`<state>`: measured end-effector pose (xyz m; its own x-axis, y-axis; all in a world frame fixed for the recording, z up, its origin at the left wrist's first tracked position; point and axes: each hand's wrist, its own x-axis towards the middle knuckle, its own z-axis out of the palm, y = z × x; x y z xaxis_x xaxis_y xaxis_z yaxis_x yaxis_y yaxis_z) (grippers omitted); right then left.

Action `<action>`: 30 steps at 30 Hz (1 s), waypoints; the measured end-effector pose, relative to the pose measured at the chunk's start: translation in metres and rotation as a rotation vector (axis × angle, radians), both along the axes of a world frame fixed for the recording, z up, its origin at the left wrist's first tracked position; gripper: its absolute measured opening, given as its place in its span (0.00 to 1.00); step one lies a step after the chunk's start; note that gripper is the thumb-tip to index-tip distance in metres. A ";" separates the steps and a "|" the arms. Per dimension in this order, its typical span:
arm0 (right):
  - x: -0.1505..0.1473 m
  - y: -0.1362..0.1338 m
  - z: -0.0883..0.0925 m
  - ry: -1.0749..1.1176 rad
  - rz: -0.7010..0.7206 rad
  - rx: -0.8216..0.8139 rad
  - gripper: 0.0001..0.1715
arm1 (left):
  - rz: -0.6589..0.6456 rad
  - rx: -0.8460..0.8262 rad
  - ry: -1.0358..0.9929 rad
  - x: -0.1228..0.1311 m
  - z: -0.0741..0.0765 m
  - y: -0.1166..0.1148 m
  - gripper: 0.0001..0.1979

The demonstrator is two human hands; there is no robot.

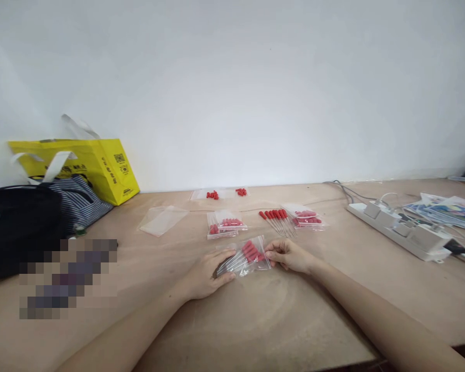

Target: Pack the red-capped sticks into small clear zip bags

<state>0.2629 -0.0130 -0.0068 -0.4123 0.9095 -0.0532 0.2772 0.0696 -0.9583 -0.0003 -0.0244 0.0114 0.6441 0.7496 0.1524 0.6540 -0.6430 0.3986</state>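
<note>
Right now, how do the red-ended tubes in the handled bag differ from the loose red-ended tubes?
The bagged tubes are inside a clear bag; the loose tubes lie uncovered on the table. The left hand and right hand hold the bagged tubes' bag, while neither touches the loose tubes. Both sets have red ends and thin, clear-looking stems.

Plain white wall [232, 93] behind wooden tabletop [263, 323]
</note>
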 end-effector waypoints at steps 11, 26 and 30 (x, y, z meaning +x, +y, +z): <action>-0.009 0.009 -0.008 -0.099 -0.187 0.165 0.15 | -0.015 0.046 -0.049 0.000 0.001 -0.001 0.23; -0.020 -0.004 0.000 0.041 0.124 0.092 0.16 | 0.018 -0.021 -0.023 0.000 0.002 -0.002 0.24; -0.023 -0.007 -0.001 0.121 0.162 0.104 0.17 | 0.032 -0.060 -0.018 -0.001 0.002 -0.001 0.26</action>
